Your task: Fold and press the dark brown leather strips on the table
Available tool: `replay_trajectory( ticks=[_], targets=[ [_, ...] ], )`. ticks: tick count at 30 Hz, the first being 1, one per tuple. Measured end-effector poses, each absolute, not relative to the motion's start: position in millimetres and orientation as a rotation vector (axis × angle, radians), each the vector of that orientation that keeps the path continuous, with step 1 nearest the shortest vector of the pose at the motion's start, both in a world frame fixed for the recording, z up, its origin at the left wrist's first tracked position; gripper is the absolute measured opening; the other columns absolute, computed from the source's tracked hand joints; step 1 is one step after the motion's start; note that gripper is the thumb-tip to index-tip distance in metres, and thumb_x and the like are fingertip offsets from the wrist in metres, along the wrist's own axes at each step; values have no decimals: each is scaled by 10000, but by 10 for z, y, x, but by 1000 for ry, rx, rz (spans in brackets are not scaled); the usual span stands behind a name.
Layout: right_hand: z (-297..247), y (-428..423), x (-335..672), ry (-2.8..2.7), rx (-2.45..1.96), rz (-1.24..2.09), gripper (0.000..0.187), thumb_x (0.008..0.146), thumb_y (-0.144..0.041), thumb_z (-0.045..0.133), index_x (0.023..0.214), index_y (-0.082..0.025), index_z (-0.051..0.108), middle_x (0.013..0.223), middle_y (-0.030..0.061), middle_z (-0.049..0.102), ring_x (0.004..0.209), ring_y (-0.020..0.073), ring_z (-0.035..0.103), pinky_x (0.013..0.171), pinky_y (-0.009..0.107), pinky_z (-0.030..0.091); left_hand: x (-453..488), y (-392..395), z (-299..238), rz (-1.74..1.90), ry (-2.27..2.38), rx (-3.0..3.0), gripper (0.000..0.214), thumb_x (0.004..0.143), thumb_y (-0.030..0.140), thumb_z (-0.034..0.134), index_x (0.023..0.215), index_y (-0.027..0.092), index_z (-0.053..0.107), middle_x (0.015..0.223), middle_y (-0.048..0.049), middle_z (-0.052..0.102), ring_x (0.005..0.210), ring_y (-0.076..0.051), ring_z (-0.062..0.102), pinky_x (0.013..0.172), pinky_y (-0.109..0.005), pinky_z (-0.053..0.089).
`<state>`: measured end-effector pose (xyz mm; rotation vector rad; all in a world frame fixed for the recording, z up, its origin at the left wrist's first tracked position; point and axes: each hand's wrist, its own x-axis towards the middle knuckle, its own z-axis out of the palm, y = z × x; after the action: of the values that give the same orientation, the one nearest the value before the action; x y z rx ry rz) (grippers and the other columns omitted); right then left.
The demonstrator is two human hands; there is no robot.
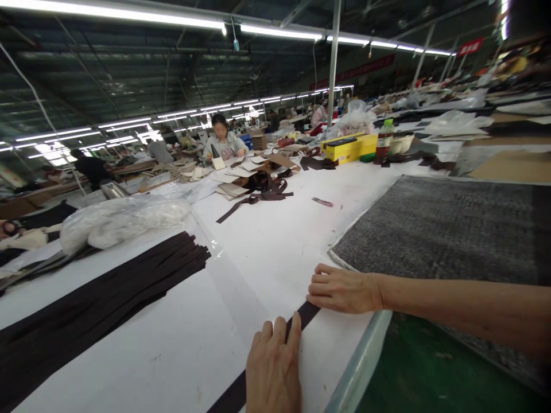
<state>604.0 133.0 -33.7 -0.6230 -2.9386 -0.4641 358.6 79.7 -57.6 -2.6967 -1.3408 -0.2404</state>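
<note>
A narrow dark brown fabric strip (235, 396) runs diagonally across the white tabletop beneath both of my hands. My left hand (274, 367) lies palm down over the strip, its fingers extended and the index finger a little apart from the others. At the strip's far end, my right hand (340, 291) has its fingers curled down and closed on it; the fingertips and thumb are partly hidden. To the left lies a thick bundle of similar dark strips (107, 304).
A grey textured mat (447, 229) covers the right side. Beyond are pink-handled thread snips (322, 202), tangled dark strips (267, 192), a yellow box (349, 148) and a bottle (384, 143). Plastic bags (129, 221) lie at left. Another person (224, 143) sits across the table.
</note>
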Motion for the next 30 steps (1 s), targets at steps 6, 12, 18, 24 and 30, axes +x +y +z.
replay_trajectory(
  ticks=[6, 12, 18, 24, 30],
  targets=[
    [-323, 1288, 6108, -2916, -669, -497, 241, 973, -103, 356, 1047, -94, 585, 813, 50, 552, 763, 179, 460, 796, 365, 355, 3677, 805, -624, -337, -1318, -2663, 607, 756, -59, 443, 1299, 200, 522, 1000, -67, 583, 862, -220, 525, 725, -344, 405],
    [-406, 1238, 6183, -2893, -734, -406, 307, 980, -119, 331, 1209, -80, 530, 897, 88, 587, 839, 200, 502, 837, 389, 374, 3785, 914, -561, -272, -1387, -2926, 448, 736, -80, 401, 1047, 143, 633, 1000, -72, 588, 907, -233, 525, 808, -370, 440],
    [-377, 1170, 6302, -2883, -842, -235, 376, 942, -93, 305, 1251, -90, 519, 993, 127, 595, 925, 220, 533, 908, 427, 371, 3832, 956, -553, -228, -1336, -2956, 586, 789, -52, 388, 1342, 124, 468, 1083, -93, 587, 958, -258, 523, 849, -406, 453],
    [-316, 1039, 5922, -2723, -1114, -71, 485, 857, -40, 388, 1316, -163, 486, 1063, 113, 593, 939, 228, 529, 863, 410, 416, 3902, 902, -585, -252, -1345, -2929, 546, 810, 0, 424, 1347, 84, 469, 1122, -141, 598, 973, -308, 528, 828, -447, 468],
    [-874, 913, 6135, -2506, -1006, -151, 665, 735, -48, 501, 1364, -264, 485, 1185, 138, 599, 1046, 243, 557, 861, 421, 431, 3689, 756, -547, -289, -1442, -2896, 457, 883, 153, 456, 1321, 24, 472, 1121, -156, 595, 964, -288, 522, 880, -409, 478]
  ],
)
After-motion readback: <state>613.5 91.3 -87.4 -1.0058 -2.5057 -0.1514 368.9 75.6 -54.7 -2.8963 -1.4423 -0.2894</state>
